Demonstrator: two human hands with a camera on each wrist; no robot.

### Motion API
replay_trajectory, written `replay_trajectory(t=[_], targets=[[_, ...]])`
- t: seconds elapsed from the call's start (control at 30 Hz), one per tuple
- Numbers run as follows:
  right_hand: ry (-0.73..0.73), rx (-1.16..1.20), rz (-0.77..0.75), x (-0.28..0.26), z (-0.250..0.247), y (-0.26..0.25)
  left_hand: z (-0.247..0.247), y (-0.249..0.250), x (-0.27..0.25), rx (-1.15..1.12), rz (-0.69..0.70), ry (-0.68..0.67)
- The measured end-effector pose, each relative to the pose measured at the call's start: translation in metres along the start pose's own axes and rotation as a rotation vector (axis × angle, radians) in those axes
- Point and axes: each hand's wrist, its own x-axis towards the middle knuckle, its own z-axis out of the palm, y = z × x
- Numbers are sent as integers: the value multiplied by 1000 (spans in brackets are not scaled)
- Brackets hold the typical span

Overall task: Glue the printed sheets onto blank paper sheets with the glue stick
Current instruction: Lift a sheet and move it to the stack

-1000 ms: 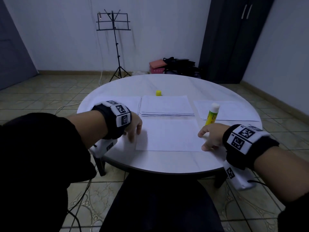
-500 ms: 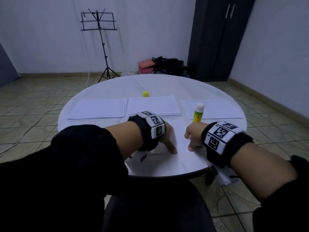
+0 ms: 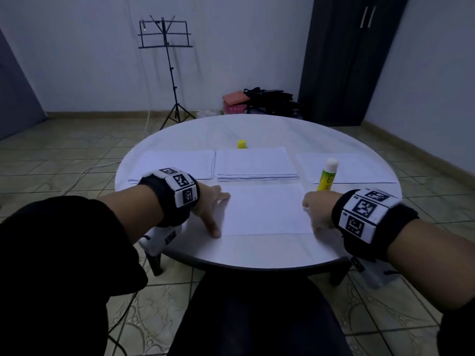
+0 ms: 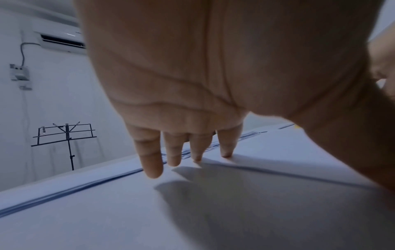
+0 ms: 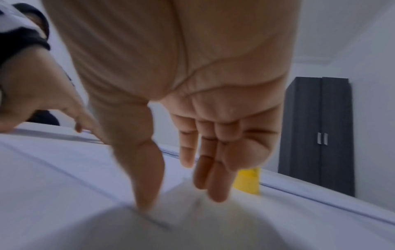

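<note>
From the head view, a single white paper sheet (image 3: 266,209) lay flat near the front edge of the round white counter (image 3: 257,250), with the left hand (image 3: 209,210) at its left edge, fingers spread and relaxed, thumb tip down by the near corner. The right hand (image 3: 317,210) sat at the sheet's right edge; its fingers were mostly hidden behind the banded wrist, so their lie was hard to read here. Just behind that hand stood the upright yellow-green glue stick with its white top (image 3: 327,174), its base cut off by the hand. Farther back lay three paper lots: a left stack (image 3: 177,164), a middle stack (image 3: 255,164) with dark lines along its near edge, and a right stack (image 3: 359,168); any print was too faint to make out. A small yellow cap (image 3: 241,144) sat behind the middle stack. In the left wrist view, the straight fingers (image 4: 149,157) touched the sheet's edge, gripping nothing. In the blurred right wrist view, the loose fingers (image 5: 213,177) and thumb hung apart, tips at the paper, with the glue stick (image 5: 249,181) partly hidden behind them.
</note>
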Motion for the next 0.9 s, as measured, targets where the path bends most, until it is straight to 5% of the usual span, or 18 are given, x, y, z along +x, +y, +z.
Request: replay_trajectory(t=[0.1,0.23,0.4,0.67,0.9], targets=[[58,23,-42,-7,-6,-22,1,-3,-7,-16,-9,-4],[119,110,-315,-9,-29,-76,7,-12,-8,-17,-20,35],[46,167,-475,12,-55,-121,9,-11,-4,2,-55,49],[-35,170,-226,41,-45,-63,2,-7,7,-47,-86,46],[-96,226,-188,37,-28,-11,0,-5,10,-36,-76,58]])
